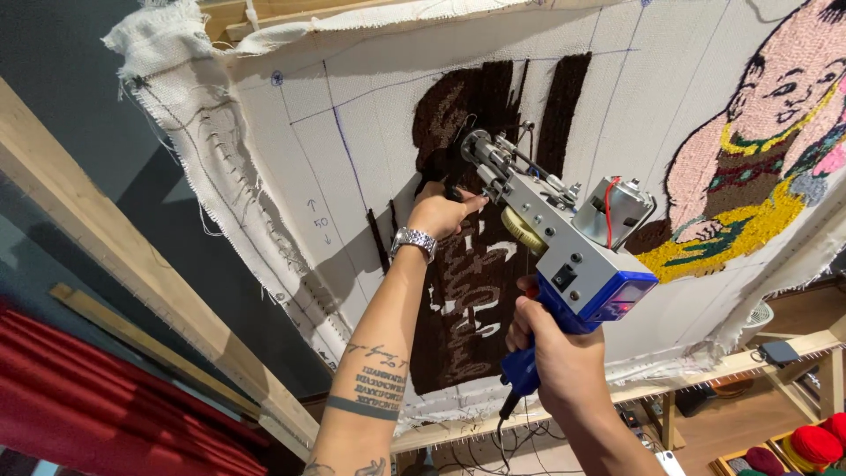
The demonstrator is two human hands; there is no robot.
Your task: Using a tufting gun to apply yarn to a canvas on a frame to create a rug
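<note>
My right hand [557, 351] grips the blue pistol handle of a tufting gun [564, 242], a silver and blue tool with a small motor on top. Its needle end presses against a white cloth [370, 115] stretched on a wooden frame. My left hand [441, 211], with a metal watch at the wrist, holds the gun's front handle close to the cloth. Dark brown tufted yarn [467, 300] fills a patch of the cloth around the needle. At the right of the cloth is a tufted figure [758, 150] in pink, yellow and green.
A wooden frame beam [115, 256] runs diagonally at the left, with a red curtain [88, 405] beneath it. The frame's lower rail [705, 375] carries tack strips. Balls of red yarn [815, 443] sit in a box at the bottom right. A black cord [504, 423] hangs from the gun.
</note>
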